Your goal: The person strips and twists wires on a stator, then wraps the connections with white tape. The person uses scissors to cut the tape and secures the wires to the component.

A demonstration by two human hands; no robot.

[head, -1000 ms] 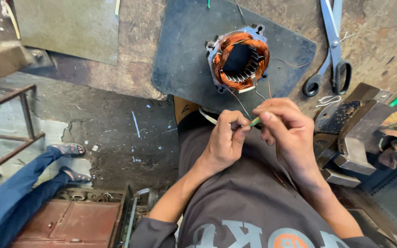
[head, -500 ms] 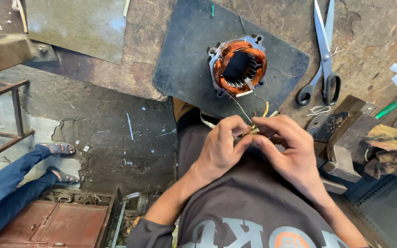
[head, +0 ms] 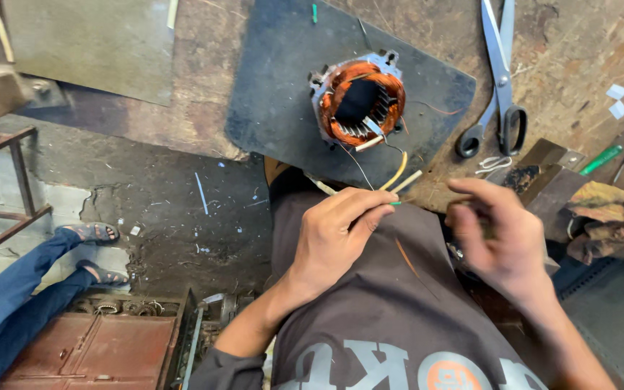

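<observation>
Motor stator (head: 359, 101) w/ copper windings sits upright-ish on a dark mat (head: 276, 94) on the workbench, well ahead of both hands, nearer the left one. Thin lead wires (head: 399, 177) run from the stator's lower edge down toward the person's lap; a yellow and a whitish sleeve show along them, ends lying just above the left hand's fingertips. Left hand (head: 337, 231) is over the lap, back of hand up, thumb and forefinger pinched together on a small green-tipped bit at approx the wire ends; can't tell if that bit is wire or sleeving. Forearm comes up from bottom-left, wrist bent slightly inward. Right hand (head: 503, 235) is apart from the left, to its right, fingers loosely curled and spread, blurred; it grips nothing that can be seen, and touches no wire. Its forearm runs off toward bottom-right. So hands are separated, w/ the wire ends between them but closer to the left. Scissors (head: 496, 87) lie on the bench to the right of the mat, handles toward the person, blades pointing away. A green pen-like stick (head: 601, 159) lies further right, near a crumpled rag (head: 612, 217). At lower left, another person's legs in blue trousers & sandals (head: 92, 232) rest on the floor.
</observation>
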